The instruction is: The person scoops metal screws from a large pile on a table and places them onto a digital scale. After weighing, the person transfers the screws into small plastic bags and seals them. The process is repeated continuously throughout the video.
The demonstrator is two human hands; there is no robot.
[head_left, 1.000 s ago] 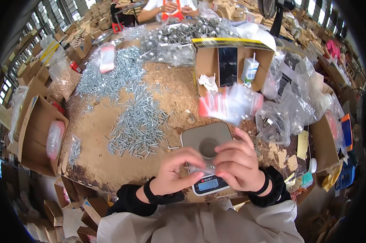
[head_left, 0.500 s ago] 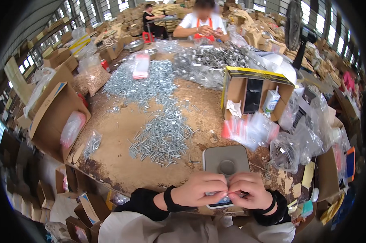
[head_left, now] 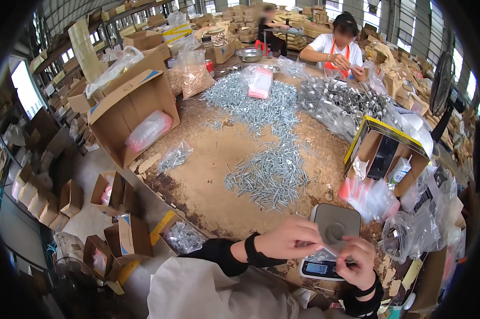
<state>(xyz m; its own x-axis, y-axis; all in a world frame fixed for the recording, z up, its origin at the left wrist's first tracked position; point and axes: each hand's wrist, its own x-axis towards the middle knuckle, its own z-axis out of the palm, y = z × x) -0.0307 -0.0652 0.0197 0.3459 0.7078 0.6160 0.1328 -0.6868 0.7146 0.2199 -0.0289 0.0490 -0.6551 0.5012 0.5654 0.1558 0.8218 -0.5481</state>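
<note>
My left hand [head_left: 289, 240] and my right hand [head_left: 358, 262] are both closed, pinching the top edge of a small clear plastic bag [head_left: 323, 255] between them. What the bag holds, if anything, is too small to make out. Below it, at the table's near edge, is a digital scale [head_left: 318, 269] with a grey weighing plate and a lit display. A round shallow dish [head_left: 336, 232] sits on the plate. Beyond my left hand lies a loose heap of silvery screws [head_left: 269, 173], joined to a larger heap farther back.
A clear bag of hardware [head_left: 175, 157] lies left, beside a tipped cardboard box [head_left: 128, 125]. Flat plastic bags [head_left: 370, 199] lie by a yellow-edged box [head_left: 386, 151] at the right. An open box of bagged pieces [head_left: 184, 237] stands below the table's edge. Across the table sits a person [head_left: 333, 50].
The view has swung left, so the table sits farther right in it. My hands have moved apart a little, and the bag and the scale's display now show between and below them.
</note>
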